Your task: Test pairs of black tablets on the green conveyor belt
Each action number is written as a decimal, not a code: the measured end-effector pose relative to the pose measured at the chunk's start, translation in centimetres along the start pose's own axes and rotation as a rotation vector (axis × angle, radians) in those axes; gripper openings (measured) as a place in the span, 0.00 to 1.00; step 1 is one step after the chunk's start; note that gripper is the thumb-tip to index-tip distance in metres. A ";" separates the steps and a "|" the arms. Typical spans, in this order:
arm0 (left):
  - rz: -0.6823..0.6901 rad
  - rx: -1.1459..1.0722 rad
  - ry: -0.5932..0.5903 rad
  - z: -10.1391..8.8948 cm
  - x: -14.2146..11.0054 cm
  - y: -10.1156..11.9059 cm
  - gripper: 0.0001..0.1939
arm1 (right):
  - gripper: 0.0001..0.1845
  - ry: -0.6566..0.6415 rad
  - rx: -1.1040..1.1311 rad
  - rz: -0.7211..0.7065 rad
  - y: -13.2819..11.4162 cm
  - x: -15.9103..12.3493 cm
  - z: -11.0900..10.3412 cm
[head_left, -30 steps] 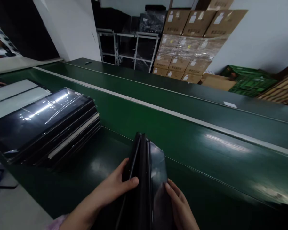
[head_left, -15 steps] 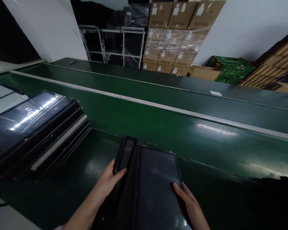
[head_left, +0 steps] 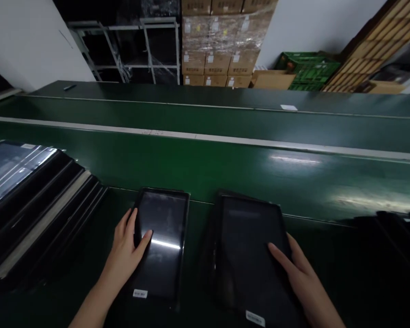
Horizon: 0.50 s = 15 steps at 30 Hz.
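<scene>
My left hand (head_left: 128, 248) grips the left edge of a glossy black tablet-like screen (head_left: 162, 214). Its thumb lies on the glass, and a white barcode label (head_left: 140, 294) sits near the bottom. A gap to the right, my right hand (head_left: 299, 273) holds the right edge of another black tablet-like screen (head_left: 249, 237), thumb on top and the other fingers partly hidden at the side. This one also carries a white label (head_left: 255, 318) at its lower edge. Something dark shows under its left side; I cannot tell how many pieces are there.
At left, a slanting stack of black screens (head_left: 48, 182) has one pale edge among them. More dark panels (head_left: 396, 237) stand at right. The green work surface (head_left: 198, 168) runs across, with a white strip (head_left: 232, 142). Behind are cartons (head_left: 217, 61), green crates (head_left: 307, 68) and metal racks (head_left: 160, 45).
The left screen has gone from steeply tilted beside the other to face-up and apart from it, my left hand moving left. The right screen has shifted right with my right hand. The view has turned.
</scene>
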<state>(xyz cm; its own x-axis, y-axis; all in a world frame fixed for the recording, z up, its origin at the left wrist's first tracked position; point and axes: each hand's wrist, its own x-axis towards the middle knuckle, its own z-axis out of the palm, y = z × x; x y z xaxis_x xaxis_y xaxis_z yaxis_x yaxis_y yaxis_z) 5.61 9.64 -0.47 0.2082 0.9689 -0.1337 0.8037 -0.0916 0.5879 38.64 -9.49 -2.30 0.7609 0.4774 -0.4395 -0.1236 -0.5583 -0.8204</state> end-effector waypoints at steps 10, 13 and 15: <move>0.536 0.519 -0.165 3.2 4.9 8.3 0.36 | 0.46 0.153 -0.283 -0.438 1.0 2.3 2.2; 0.610 0.544 -0.110 4.9 6.8 10.3 0.30 | 0.38 0.164 -0.291 -0.534 1.0 3.5 2.0; 0.616 0.534 -0.070 5.6 7.6 10.8 0.28 | 0.36 0.168 -0.295 -0.594 0.9 4.1 1.9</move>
<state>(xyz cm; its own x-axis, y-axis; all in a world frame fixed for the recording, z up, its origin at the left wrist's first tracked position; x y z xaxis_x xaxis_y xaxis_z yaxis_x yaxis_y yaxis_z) 18.99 14.68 0.41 0.7194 0.6940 0.0290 0.6872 -0.7172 0.1153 40.44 -6.70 -5.53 0.7374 0.6614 0.1372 0.5065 -0.4070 -0.7602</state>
